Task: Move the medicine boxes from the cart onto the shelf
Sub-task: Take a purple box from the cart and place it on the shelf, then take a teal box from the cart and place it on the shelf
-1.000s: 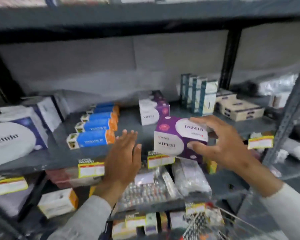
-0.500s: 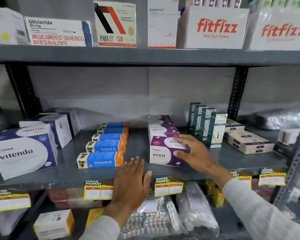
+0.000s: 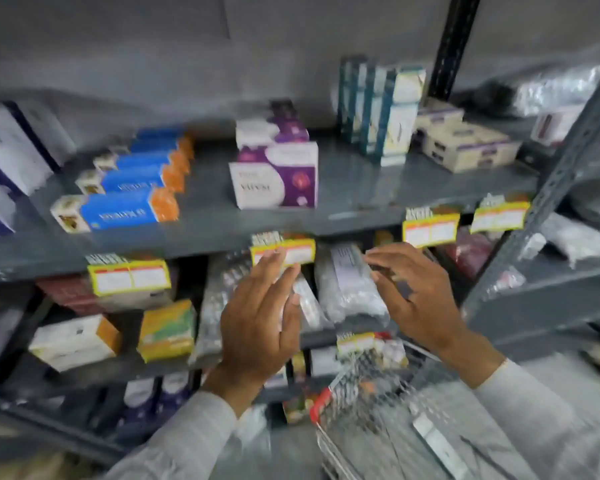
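A purple and white medicine box [image 3: 274,178] stands on the grey shelf [image 3: 361,199], at the front of a row of like boxes. My left hand [image 3: 260,317] hovers below the shelf edge, fingers spread, holding nothing. My right hand [image 3: 413,296] is beside it to the right, also empty with fingers apart, above the wire cart [image 3: 368,410] at the bottom. The cart's contents are blurred.
Blue and orange boxes [image 3: 118,209] lie in a row on the left of the shelf. Tall teal boxes [image 3: 381,109] and beige boxes [image 3: 465,147] sit to the right. Yellow price tags [image 3: 430,230] hang on the shelf edge. Bagged blister packs [image 3: 347,289] fill the lower shelf.
My right hand set the purple box on the shelf, let go and drew back down. Both hands now hang below the shelf edge. The view has tilted down toward the cart.
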Available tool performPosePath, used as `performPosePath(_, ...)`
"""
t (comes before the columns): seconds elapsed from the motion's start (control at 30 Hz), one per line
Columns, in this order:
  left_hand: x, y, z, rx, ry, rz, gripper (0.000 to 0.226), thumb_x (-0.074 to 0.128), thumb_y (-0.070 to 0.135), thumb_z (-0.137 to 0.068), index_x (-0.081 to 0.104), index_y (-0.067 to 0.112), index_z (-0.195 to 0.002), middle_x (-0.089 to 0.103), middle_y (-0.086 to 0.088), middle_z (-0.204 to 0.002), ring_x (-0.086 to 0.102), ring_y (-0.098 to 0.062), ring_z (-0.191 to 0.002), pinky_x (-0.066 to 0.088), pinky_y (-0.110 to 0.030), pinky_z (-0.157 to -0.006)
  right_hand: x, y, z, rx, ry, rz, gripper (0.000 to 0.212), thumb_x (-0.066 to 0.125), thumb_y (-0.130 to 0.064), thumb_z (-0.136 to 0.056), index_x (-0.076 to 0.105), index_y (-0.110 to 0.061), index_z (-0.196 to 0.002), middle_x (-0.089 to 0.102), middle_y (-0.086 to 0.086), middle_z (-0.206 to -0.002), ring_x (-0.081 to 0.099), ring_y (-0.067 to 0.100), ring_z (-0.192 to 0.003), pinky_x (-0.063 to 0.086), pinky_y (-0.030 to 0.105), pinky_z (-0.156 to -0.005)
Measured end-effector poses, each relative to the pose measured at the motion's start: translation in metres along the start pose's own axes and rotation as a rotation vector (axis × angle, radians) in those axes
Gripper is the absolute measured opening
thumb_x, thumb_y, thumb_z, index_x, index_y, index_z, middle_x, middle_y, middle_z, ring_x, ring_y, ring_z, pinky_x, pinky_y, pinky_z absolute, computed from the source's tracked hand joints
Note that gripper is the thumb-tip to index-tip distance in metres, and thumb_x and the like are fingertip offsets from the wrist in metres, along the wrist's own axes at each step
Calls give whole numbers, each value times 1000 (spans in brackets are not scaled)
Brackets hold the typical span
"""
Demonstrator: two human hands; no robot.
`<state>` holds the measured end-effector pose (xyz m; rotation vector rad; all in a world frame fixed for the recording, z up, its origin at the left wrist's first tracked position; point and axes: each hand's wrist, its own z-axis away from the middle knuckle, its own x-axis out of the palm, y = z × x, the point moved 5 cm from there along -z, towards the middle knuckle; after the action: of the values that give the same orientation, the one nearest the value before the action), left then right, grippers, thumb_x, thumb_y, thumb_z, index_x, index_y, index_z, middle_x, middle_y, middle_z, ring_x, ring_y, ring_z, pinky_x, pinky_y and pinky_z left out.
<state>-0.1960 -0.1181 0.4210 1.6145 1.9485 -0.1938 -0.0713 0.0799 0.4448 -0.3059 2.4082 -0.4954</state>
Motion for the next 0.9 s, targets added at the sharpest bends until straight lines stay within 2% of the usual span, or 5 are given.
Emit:
performPosePath(0.23, 149, 63, 181, -166, -760, 138, 45, 52, 27, -98, 58, 16, -142, 55, -6, -151, 48, -22, -142, 37, -43, -118, 9, 123, 190, 504, -526, 32, 27, 59, -15, -90, 76, -14, -110, 76, 8, -104, 72, 28, -93, 57, 32, -83)
performPosePath(0.4, 214, 95, 280, -269, -1219, 142, 55, 38, 29, -101, 39, 15, -155, 30, -5, -167, 23, -19, -155, 4, -31, -125, 19, 213, 344, 1045, -1003, 213, 56, 70, -18, -89, 54, -13, -142, 62, 13, -141, 60, 33, -126, 47, 37, -104)
performPosePath(0.6, 246, 97, 326, -263, -1326, -2, 70, 34, 47, -90, 45, 15, -151, 42, -9, -161, 28, -24, -153, 23, -45, -125, 39, 277, 473, 1196, -1237, 318, 65, 68, -27, -89, 44, -12, -148, 54, 17, -146, 53, 35, -133, 45, 39, -108)
performPosePath(0.73, 250, 95, 331, -253, -1320, 13, 72, 35, 49, -88, 44, 18, -152, 46, -6, -158, 30, -22, -152, 32, -46, -120, 73, 309, 504, 1142, -1150, 330, 51, 64, -11, -85, 51, -10, -134, 66, 16, -118, 65, 31, -99, 54, 33, -82)
performPosePath(0.9, 253, 97, 332, -254, -1301, 24, 70, 45, 43, -81, 55, 17, -145, 57, -7, -150, 41, -23, -148, 39, -46, -116, 119, 344, 526, 1112, -1016, 346, 69, 68, -13, -81, 38, -8, -142, 60, 22, -132, 62, 39, -114, 57, 49, -96)
